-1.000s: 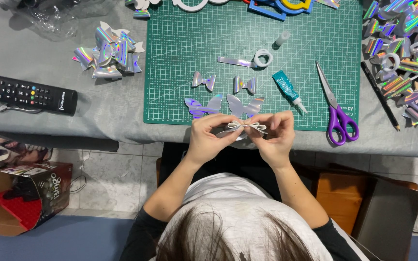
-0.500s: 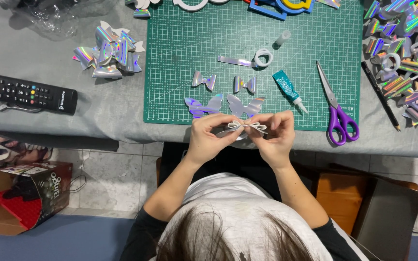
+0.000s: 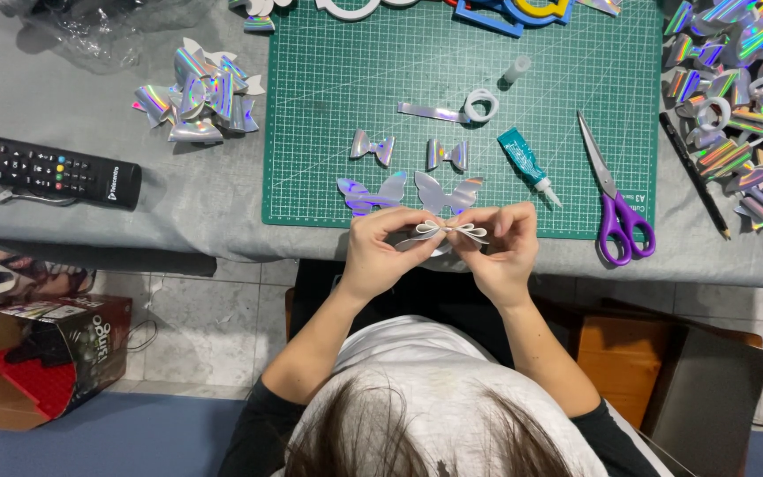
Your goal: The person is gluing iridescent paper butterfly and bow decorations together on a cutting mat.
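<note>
The person's head and shoulders fill the bottom of the view, and the knuckles hide much of the small silvery bow (image 3: 446,233), so how it is folded at the middle is hard to make out. The bow shows pale, shiny loops spreading to either side, held just past the near edge of the green cutting mat (image 3: 328,132). The left hand (image 3: 383,252) and right hand (image 3: 503,249) both pinch it between their fingertips. Purple-handled scissors (image 3: 615,205) lie on the mat's right part.
</note>
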